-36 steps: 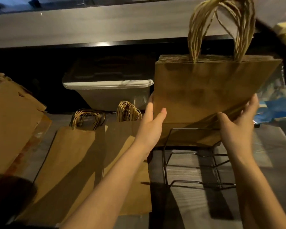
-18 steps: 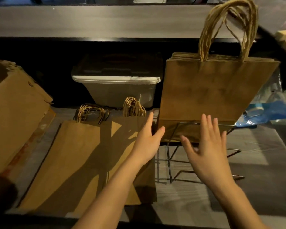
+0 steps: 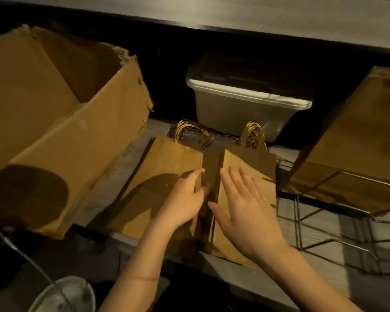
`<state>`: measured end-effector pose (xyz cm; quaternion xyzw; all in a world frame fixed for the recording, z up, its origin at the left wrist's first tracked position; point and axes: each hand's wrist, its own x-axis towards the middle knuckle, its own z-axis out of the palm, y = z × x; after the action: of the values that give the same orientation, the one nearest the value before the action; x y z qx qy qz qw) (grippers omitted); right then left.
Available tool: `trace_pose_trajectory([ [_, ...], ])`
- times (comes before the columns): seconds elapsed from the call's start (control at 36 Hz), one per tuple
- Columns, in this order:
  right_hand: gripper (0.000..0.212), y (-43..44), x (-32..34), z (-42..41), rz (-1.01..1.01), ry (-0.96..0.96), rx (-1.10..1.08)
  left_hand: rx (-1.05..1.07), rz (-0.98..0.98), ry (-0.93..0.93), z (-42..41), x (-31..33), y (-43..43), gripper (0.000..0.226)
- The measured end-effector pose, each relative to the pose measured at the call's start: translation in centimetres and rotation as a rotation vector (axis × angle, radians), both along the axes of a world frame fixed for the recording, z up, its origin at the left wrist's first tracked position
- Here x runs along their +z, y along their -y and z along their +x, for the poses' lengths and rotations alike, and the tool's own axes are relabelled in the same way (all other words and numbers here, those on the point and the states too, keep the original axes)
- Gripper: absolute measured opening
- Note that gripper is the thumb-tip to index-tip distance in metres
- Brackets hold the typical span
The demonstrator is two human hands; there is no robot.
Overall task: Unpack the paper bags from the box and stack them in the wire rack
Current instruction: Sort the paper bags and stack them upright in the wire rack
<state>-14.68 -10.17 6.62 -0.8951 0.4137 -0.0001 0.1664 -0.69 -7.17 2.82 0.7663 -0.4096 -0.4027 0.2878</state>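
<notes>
The left hand (image 3: 185, 199) is laid on the left stack of flat paper bags (image 3: 167, 176), and its fingers are curled over that stack's inner edge, at the narrow dark gap between the two stacks. The right hand (image 3: 243, 212) is spread flat and unclenched over the right stack of flat bags (image 3: 245, 163); nothing is grasped by it. Both stacks are lying on the counter (image 3: 131, 158). Close on the left the open cardboard box (image 3: 77, 136) is placed. On the right, more bags (image 3: 360, 131) are standing in the wire rack (image 3: 324, 221), just beside the right stack. Behind, a plastic tub (image 3: 245, 106) is seen.
</notes>
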Motion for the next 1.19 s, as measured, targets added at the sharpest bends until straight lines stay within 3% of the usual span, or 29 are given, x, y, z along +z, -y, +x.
trace_pose_trajectory([
  [0.25,0.069,-2.2,-3.4,5.5,0.084,-0.090,0.144,0.256,0.180,0.077,7.5,-3.0,-5.0,0.055],
  [0.36,0.073,-3.1,-4.7,6.6,0.159,-0.181,0.177,0.256,0.293,0.238,8.8,-4.2,-6.4,0.062],
  [0.5,0.075,-4.1,-6.0,7.1,0.252,-0.233,0.196,0.262,0.314,0.237,9.1,-4.9,-7.1,0.065],
  [0.64,0.075,-4.7,-6.8,7.4,0.331,-0.282,0.207,0.251,0.292,0.244,9.1,-4.6,-7.1,0.060],
  [0.86,0.073,-4.8,-7.6,7.6,0.291,-0.350,0.236,0.345,0.139,0.218,9.1,-2.8,-6.9,0.053],
  [1.19,0.072,-5.5,-7.5,7.0,0.240,-0.333,0.255,0.241,-0.089,0.460,7.3,-0.5,-8.0,0.053],
])
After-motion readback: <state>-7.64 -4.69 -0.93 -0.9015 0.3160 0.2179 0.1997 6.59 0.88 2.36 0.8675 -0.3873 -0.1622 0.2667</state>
